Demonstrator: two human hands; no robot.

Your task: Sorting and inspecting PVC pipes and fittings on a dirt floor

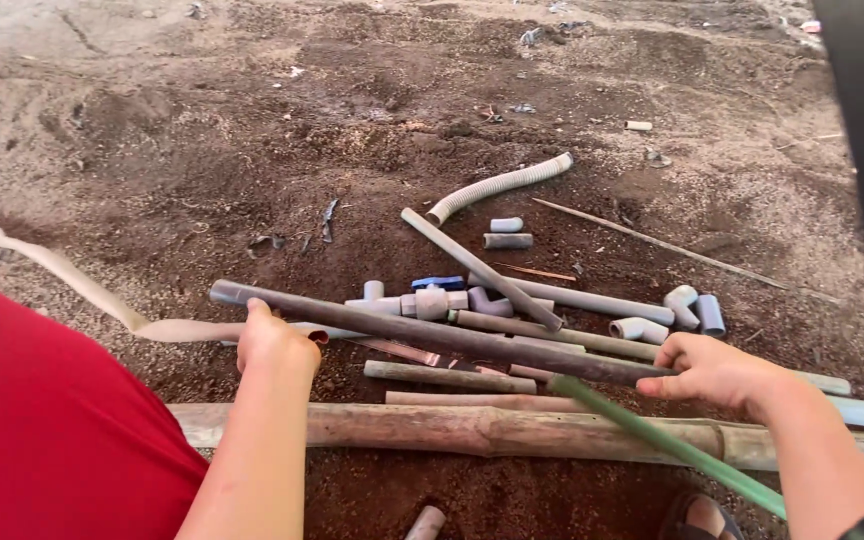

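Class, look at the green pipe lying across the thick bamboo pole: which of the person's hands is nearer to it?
Right. The right hand sits just above the upper end of the green pipe, almost touching it. The left hand is far off to the left, gripping the long dark pipe.

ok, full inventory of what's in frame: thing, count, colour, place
long dark pipe: 1, dark grey, held across the pile by both hands
green pipe: 1, green, slanting from the right hand toward the lower right
bamboo pole: 1, tan, lying on the soil nearest the person
grey pipe lengths: several, grey, piled mid-frame
pipe fittings: several elbows and tees, light grey, among the pipes
blue valve handle: 1, blue, on a fitting in the pile
corrugated hose: 1, pale grey, behind the pile
thin stick: 1, tan, right of the hose
soil ground: brown, all around
red garment: 1, red, lower left
left hand: gripping the dark pipe
right hand: on the dark pipe's other end
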